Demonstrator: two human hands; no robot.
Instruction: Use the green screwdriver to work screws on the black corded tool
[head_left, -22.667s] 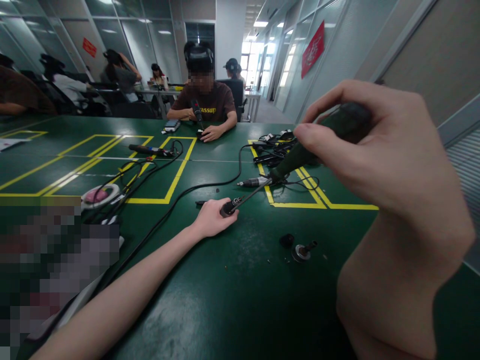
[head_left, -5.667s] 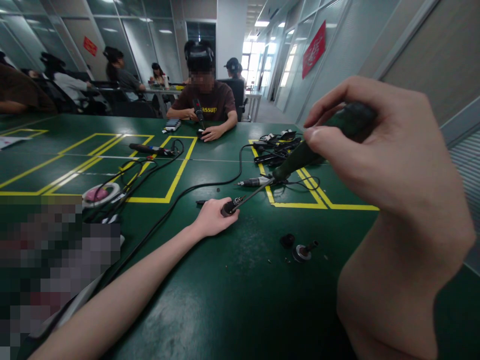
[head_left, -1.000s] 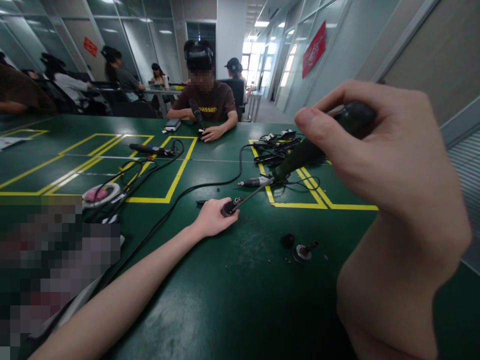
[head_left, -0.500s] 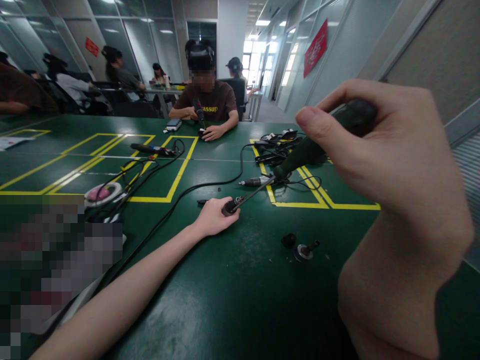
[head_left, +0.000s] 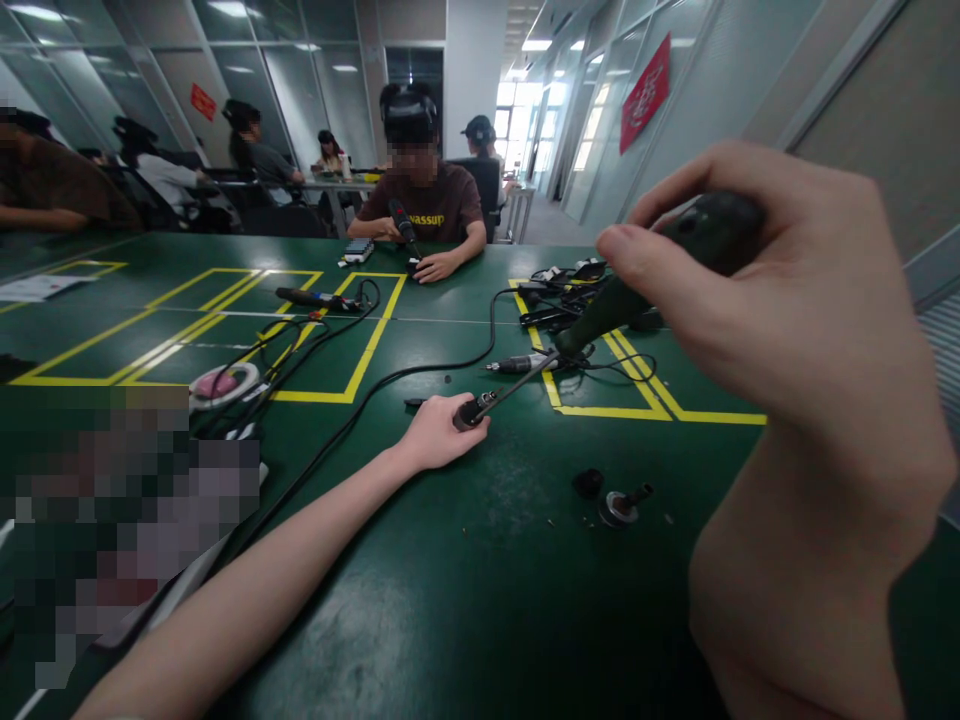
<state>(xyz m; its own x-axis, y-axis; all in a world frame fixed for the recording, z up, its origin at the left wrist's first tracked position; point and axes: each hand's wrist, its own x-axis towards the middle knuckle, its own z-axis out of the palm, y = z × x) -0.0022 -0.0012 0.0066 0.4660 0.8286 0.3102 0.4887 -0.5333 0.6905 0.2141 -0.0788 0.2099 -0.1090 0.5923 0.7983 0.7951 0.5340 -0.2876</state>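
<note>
Screwdriver (head_left: 600, 318) in right hand (head_left: 795, 300), slanting down, black part (head_left: 468, 414) in left hand (head_left: 436, 434)

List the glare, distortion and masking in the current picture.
Head view: pale sheen on the green table; washed-out far windows; right hand looming far larger than the left hand, likely from nearness to a wide lens; pixelated blocks covering the lower left.

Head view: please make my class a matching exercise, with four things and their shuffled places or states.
Things
1. left hand
2. right hand
3. small black piece
4. larger red banner

Places or states
A. on the wall at picture right
B. gripping the dark green screwdriver
C. holding a dark cylindrical part
D. beside the round metal-rimmed part

Pairs: 1-C, 2-B, 3-D, 4-A
</note>
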